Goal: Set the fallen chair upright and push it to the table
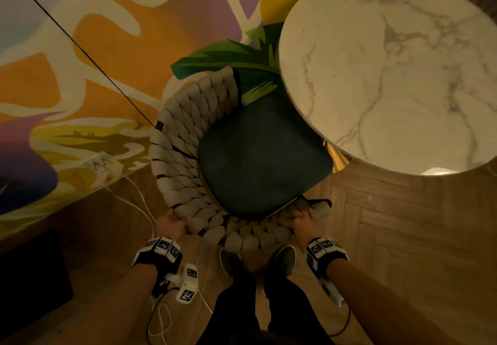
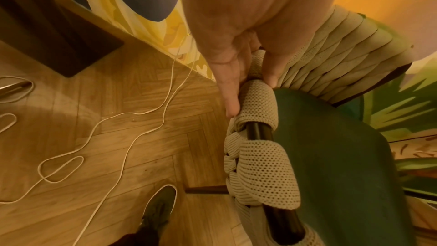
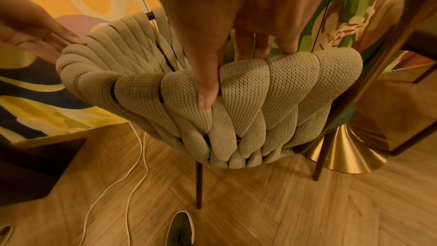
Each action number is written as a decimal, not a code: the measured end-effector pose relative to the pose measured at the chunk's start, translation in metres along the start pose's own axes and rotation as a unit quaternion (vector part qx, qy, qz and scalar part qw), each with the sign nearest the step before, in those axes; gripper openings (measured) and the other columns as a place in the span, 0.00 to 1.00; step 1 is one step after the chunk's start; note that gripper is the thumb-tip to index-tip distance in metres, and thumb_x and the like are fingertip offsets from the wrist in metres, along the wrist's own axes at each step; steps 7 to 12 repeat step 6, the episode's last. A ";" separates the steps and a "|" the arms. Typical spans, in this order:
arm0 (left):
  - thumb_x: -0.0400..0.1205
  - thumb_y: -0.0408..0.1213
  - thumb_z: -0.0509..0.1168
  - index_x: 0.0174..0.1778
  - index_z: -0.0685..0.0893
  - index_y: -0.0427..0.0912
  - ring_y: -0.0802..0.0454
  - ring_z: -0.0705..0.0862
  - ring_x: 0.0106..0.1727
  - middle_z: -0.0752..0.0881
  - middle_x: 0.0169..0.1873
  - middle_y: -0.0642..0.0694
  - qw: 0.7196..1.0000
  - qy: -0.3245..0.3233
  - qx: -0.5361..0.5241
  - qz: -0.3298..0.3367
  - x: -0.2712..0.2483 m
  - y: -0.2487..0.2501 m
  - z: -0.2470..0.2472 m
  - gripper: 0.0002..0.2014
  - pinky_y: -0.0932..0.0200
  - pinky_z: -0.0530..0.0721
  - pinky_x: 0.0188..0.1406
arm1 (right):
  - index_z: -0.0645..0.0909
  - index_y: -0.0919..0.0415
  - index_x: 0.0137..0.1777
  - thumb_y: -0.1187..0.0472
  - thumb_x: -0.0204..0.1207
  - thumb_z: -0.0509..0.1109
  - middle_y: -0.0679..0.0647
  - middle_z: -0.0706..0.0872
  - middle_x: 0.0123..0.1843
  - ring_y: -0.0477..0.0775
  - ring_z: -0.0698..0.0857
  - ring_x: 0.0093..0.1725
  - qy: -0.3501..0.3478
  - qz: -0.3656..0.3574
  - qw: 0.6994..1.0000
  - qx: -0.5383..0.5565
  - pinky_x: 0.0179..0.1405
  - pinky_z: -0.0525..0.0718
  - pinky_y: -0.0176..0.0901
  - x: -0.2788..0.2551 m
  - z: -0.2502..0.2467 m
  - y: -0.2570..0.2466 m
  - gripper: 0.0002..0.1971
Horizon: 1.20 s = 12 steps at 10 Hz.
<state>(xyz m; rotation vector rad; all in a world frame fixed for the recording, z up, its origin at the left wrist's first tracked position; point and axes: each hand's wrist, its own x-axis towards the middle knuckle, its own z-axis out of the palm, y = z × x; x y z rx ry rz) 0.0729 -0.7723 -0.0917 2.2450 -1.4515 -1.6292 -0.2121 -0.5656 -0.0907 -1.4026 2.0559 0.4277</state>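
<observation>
Herringbone wood floor (image 1: 403,237), bright mural wall (image 1: 107,49).

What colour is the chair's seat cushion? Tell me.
Dark green seat cushion, framed by beige woven backrest; the head view shows it best.

Dim, warm amber light all round. The marble table (image 1: 390,70) catches the brightest glow, with a small glare patch at its near edge; the brass base (image 3: 350,152) gleams. Floor corners sink into black shadow. Edges bend from the wide lenses, and close-up hands look soft.
</observation>
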 end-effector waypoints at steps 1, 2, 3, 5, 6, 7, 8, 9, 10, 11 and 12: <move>0.71 0.39 0.72 0.62 0.77 0.38 0.31 0.87 0.53 0.86 0.56 0.31 1.000 -0.008 0.012 0.007 0.019 -0.015 0.001 0.24 0.35 0.87 0.52 | 0.80 0.50 0.71 0.56 0.78 0.63 0.52 0.75 0.74 0.59 0.72 0.72 -0.019 0.007 1.000 -0.016 0.77 0.58 0.54 -0.002 -0.003 -0.003 0.21; 0.74 0.35 0.70 0.67 0.75 0.36 0.31 0.86 0.56 0.85 0.54 0.34 0.999 -0.030 -0.023 0.005 0.002 -0.006 -0.002 0.25 0.37 0.87 0.53 | 0.82 0.48 0.67 0.56 0.75 0.65 0.52 0.78 0.70 0.59 0.75 0.69 -0.031 -0.002 0.999 0.027 0.75 0.62 0.54 0.001 -0.003 -0.003 0.20; 0.74 0.31 0.70 0.71 0.72 0.40 0.31 0.84 0.61 0.83 0.59 0.36 0.994 -0.075 -0.077 0.001 -0.004 -0.006 -0.003 0.28 0.33 0.84 0.59 | 0.84 0.51 0.65 0.62 0.77 0.66 0.52 0.84 0.66 0.58 0.81 0.67 -0.029 -0.008 0.990 0.138 0.72 0.74 0.52 -0.004 -0.009 0.006 0.18; 0.70 0.40 0.72 0.70 0.73 0.44 0.32 0.82 0.64 0.81 0.67 0.33 0.997 -0.040 -0.055 -0.026 -0.029 -0.043 0.000 0.31 0.37 0.81 0.64 | 0.84 0.62 0.62 0.69 0.79 0.65 0.56 0.86 0.60 0.55 0.85 0.57 0.030 0.085 0.948 0.304 0.53 0.81 0.37 -0.028 -0.019 0.039 0.14; 0.81 0.29 0.60 0.69 0.73 0.30 0.41 0.82 0.50 0.82 0.63 0.31 0.998 -0.045 0.043 -0.032 -0.098 -0.047 0.010 0.19 0.64 0.85 0.38 | 0.83 0.56 0.57 0.59 0.79 0.69 0.55 0.86 0.53 0.50 0.84 0.45 0.014 0.155 0.923 0.353 0.40 0.81 0.35 -0.046 0.011 0.067 0.09; 0.81 0.29 0.60 0.69 0.73 0.30 0.41 0.82 0.50 0.82 0.63 0.31 0.998 -0.045 0.043 -0.032 -0.098 -0.047 0.010 0.19 0.64 0.85 0.38 | 0.83 0.56 0.57 0.59 0.79 0.69 0.55 0.86 0.53 0.50 0.84 0.45 0.014 0.155 0.923 0.353 0.40 0.81 0.35 -0.046 0.011 0.067 0.09; 0.81 0.29 0.60 0.69 0.73 0.30 0.41 0.82 0.50 0.82 0.63 0.31 0.998 -0.045 0.043 -0.032 -0.098 -0.047 0.010 0.19 0.64 0.85 0.38 | 0.83 0.56 0.57 0.59 0.79 0.69 0.55 0.86 0.53 0.50 0.84 0.45 0.014 0.155 0.923 0.353 0.40 0.81 0.35 -0.046 0.011 0.067 0.09; 0.81 0.29 0.60 0.69 0.73 0.30 0.41 0.82 0.50 0.82 0.63 0.31 0.998 -0.045 0.043 -0.032 -0.098 -0.047 0.010 0.19 0.64 0.85 0.38 | 0.83 0.56 0.57 0.59 0.79 0.69 0.55 0.86 0.53 0.50 0.84 0.45 0.014 0.155 0.923 0.353 0.40 0.81 0.35 -0.046 0.011 0.067 0.09; 0.81 0.29 0.60 0.69 0.73 0.30 0.41 0.82 0.50 0.82 0.63 0.31 0.998 -0.045 0.043 -0.032 -0.098 -0.047 0.010 0.19 0.64 0.85 0.38 | 0.83 0.56 0.57 0.59 0.79 0.69 0.55 0.86 0.53 0.50 0.84 0.45 0.014 0.155 0.923 0.353 0.40 0.81 0.35 -0.046 0.011 0.067 0.09; 0.81 0.29 0.60 0.69 0.73 0.30 0.41 0.82 0.50 0.82 0.63 0.31 0.998 -0.045 0.043 -0.032 -0.098 -0.047 0.010 0.19 0.64 0.85 0.38 | 0.83 0.56 0.57 0.59 0.79 0.69 0.55 0.86 0.53 0.50 0.84 0.45 0.014 0.155 0.923 0.353 0.40 0.81 0.35 -0.046 0.011 0.067 0.09; 0.81 0.29 0.60 0.69 0.73 0.30 0.41 0.82 0.50 0.82 0.63 0.31 0.998 -0.045 0.043 -0.032 -0.098 -0.047 0.010 0.19 0.64 0.85 0.38 | 0.83 0.56 0.57 0.59 0.79 0.69 0.55 0.86 0.53 0.50 0.84 0.45 0.014 0.155 0.923 0.353 0.40 0.81 0.35 -0.046 0.011 0.067 0.09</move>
